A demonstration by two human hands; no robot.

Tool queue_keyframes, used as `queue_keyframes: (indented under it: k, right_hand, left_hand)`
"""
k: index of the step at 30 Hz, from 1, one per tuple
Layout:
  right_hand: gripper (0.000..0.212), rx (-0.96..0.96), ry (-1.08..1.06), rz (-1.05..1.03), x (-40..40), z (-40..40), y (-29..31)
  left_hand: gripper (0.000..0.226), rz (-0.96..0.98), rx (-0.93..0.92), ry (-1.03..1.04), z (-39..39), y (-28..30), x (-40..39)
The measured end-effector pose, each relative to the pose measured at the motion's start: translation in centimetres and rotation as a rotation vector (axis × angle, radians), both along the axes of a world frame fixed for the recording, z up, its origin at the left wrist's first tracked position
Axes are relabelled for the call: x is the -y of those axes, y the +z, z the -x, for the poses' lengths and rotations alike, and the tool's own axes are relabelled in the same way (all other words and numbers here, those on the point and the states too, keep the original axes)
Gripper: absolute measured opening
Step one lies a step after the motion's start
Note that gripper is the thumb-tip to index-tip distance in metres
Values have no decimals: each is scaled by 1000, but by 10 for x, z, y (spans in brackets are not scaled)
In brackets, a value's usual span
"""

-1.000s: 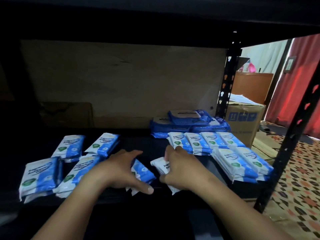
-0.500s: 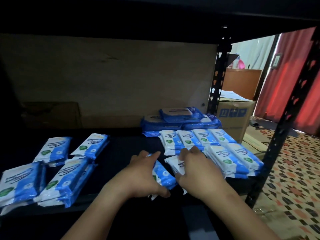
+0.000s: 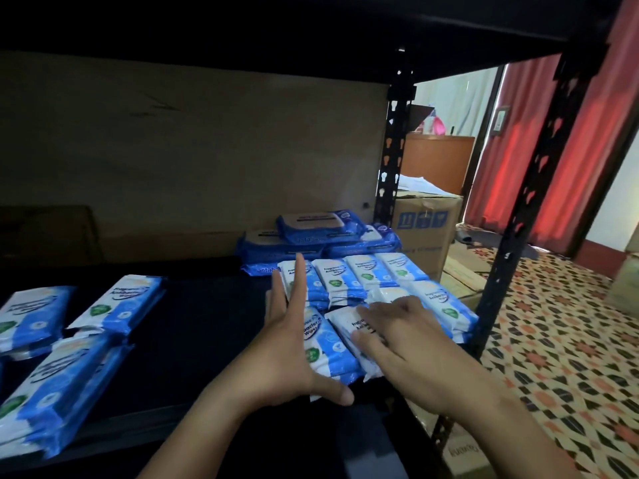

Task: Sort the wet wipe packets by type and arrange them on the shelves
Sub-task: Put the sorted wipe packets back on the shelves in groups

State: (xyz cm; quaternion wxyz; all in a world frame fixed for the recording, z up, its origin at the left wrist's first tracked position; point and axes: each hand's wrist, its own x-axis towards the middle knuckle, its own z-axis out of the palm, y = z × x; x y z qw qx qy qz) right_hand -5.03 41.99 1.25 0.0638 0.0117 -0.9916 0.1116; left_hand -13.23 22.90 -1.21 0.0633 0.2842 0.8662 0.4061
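Note:
Two small blue-and-white wipe packets (image 3: 326,344) lie side by side on the black shelf (image 3: 193,326) in front of a tidy block of the same small packets (image 3: 366,274). My left hand (image 3: 287,347) presses flat against the left side of the pair, fingers straight, thumb along their near edge. My right hand (image 3: 397,333) rests flat on top of the right packet (image 3: 349,326). Behind the block sit larger dark-blue wipe packs (image 3: 311,233), stacked. More small packets (image 3: 117,302) lie loose at the shelf's left.
A black slotted upright (image 3: 518,236) stands at the shelf's right front corner, another (image 3: 392,160) at the back. Beyond are a cardboard box (image 3: 425,229), red curtains and a patterned floor. The upper shelf hangs low overhead.
Both hands slid the two packets right and back until they sit against the tidy block. My fingers straightened from gripping to flat. The camera moved closer.

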Motion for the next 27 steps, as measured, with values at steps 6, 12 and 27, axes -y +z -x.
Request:
queue_keyframes:
  k: [6,12,27]
  right_hand:
    - [61,66,81,-149,-42,-19,-12]
    - [78,50,-23,-175,-35,-5,-36]
    - [82,71,-15,-217,-24,8,-29]
  left_hand:
    - [145,-278,120,100,-9,-37,14]
    - [123,-432,204,138,-11,-54,-2]
    - [114,-431,282,100,4,-39,-17]
